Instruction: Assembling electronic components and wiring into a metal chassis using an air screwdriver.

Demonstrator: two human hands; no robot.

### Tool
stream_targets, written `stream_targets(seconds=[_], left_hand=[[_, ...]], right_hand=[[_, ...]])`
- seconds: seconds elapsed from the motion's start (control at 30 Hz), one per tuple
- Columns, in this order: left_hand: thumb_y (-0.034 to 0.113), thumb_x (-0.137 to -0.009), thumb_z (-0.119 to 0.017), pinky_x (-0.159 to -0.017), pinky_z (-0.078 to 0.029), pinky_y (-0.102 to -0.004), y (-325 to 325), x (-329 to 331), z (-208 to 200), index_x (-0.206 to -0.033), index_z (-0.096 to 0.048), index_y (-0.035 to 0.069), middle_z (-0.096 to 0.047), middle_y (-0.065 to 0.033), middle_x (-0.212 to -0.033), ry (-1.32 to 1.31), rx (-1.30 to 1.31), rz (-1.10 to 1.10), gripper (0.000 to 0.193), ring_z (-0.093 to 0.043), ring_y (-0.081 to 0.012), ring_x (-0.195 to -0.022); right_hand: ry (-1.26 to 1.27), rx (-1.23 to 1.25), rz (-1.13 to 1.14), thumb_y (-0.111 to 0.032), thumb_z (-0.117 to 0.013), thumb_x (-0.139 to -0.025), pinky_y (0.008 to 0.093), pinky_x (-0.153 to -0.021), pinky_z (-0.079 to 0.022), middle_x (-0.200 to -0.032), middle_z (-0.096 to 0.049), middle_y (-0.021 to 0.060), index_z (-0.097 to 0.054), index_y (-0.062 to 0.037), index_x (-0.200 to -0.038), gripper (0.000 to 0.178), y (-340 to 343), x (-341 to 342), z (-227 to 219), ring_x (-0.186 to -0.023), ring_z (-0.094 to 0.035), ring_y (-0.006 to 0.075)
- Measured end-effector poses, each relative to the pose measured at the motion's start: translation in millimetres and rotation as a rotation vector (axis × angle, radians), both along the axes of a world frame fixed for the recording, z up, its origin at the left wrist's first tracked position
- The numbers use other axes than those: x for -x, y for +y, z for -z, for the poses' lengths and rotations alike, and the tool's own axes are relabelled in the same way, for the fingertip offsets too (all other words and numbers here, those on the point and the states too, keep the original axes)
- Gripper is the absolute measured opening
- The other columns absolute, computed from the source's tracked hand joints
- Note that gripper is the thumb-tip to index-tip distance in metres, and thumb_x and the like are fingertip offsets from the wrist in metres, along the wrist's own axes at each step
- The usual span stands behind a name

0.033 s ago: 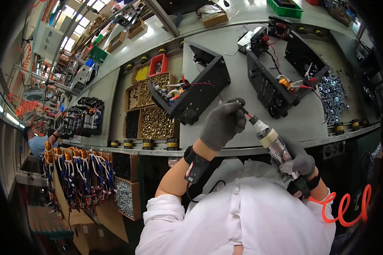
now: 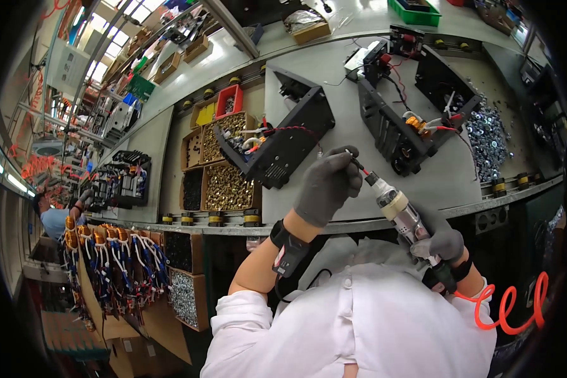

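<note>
Power driver [image 2: 395, 205] held across the bench's [image 2: 450, 179] near edge, tip pointing far left.
Right hand [image 2: 446, 244] grips its body — apparently bearing the weight; left hand [image 2: 327, 189] pinches the bit [image 2: 361, 167], likely steadying it — black housings [image 2: 302, 137] stand beyond, left and right.

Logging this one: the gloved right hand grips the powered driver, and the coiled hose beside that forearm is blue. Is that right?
Only the hose colour is wrong: the head view shows the coiled hose is orange-red. The gloved right hand does grip the powered driver.
</note>
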State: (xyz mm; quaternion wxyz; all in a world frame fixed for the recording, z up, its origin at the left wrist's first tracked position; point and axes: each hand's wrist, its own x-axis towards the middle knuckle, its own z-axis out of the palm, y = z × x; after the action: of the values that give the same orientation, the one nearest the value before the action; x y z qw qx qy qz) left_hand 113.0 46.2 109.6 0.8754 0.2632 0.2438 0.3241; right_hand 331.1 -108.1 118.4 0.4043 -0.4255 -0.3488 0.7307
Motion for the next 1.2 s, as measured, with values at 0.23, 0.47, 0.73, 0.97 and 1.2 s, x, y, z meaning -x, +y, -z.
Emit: stream_targets(seconds=[0.23, 0.47, 0.73, 0.97, 1.2], left_hand=[[0.018, -0.096, -0.054, -0.066, -0.049, -0.0333, -18.4, -50.2, -21.4, -0.118, -0.054, 0.003, -0.062, -0.0058, -0.088, -0.261, -0.089, 0.068, 0.027, -0.062, -0.0191, -0.079], [0.032, -0.084, -0.071, -0.092, -0.045, -0.0397, -21.1, -88.9, -34.0, -0.132, -0.048, 0.002, -0.063, -0.0112, -0.106, 0.660, -1.176, -0.054, 0.061, -0.061, -0.0262, -0.098], [0.042, -0.076, -0.069, -0.094, -0.043, -0.0400, 39.1, -156.0, -29.1, -0.120, -0.064, 0.012, -0.065, -0.0094, -0.096, 1.107, -1.884, 0.213, 0.054, -0.061, -0.0285, -0.099], [0.052, -0.086, -0.062, -0.076, -0.048, -0.0416, 69.8, -165.0, -40.3, -0.103, -0.073, 0.013, -0.069, -0.0141, -0.082, 1.168, -1.704, 0.268, 0.044, -0.066, -0.0325, -0.082], [0.056, -0.091, -0.055, -0.079, -0.048, -0.0390, 67.9, -164.7, -34.5, -0.108, -0.073, 0.016, -0.071, -0.0119, -0.086, 1.190, -1.595, 0.191, 0.048, -0.068, -0.0296, -0.084]], right_hand=[[0.395, 0.023, 0.076, -0.013, -0.076, -0.058, 0.0284, -0.052, -0.050, -0.087, -0.059, 0.0109, -0.045, 0.0038, -0.130, 0.080, -28.7, -22.6, 5.6, -0.065, -0.059, 0.0149], [0.491, -0.070, 0.343, -0.012, -0.082, -0.056, 0.0290, -0.040, -0.049, -0.078, -0.062, 0.0171, -0.043, 0.0045, -0.127, 0.083, -70.7, -56.9, 10.5, -0.053, -0.062, 0.0208], [0.105, 0.089, 0.414, -0.016, -0.067, -0.052, 0.0261, -0.042, -0.049, -0.073, -0.060, 0.0129, -0.048, 0.0047, -0.121, 0.075, -94.5, -84.4, 8.7, -0.051, -0.059, 0.0180], [0.075, 0.145, 0.390, -0.017, -0.063, -0.062, 0.0265, -0.049, -0.049, -0.077, -0.057, 0.0092, -0.048, 0.0033, -0.118, 0.062, -69.1, -76.1, 36.6, -0.054, -0.056, 0.0151], [0.065, 0.074, 0.322, -0.016, -0.065, -0.064, 0.0262, -0.052, -0.051, -0.082, -0.056, 0.0077, -0.045, 0.0044, -0.126, 0.069, -42.3, -65.0, 53.7, -0.060, -0.058, 0.0140]])
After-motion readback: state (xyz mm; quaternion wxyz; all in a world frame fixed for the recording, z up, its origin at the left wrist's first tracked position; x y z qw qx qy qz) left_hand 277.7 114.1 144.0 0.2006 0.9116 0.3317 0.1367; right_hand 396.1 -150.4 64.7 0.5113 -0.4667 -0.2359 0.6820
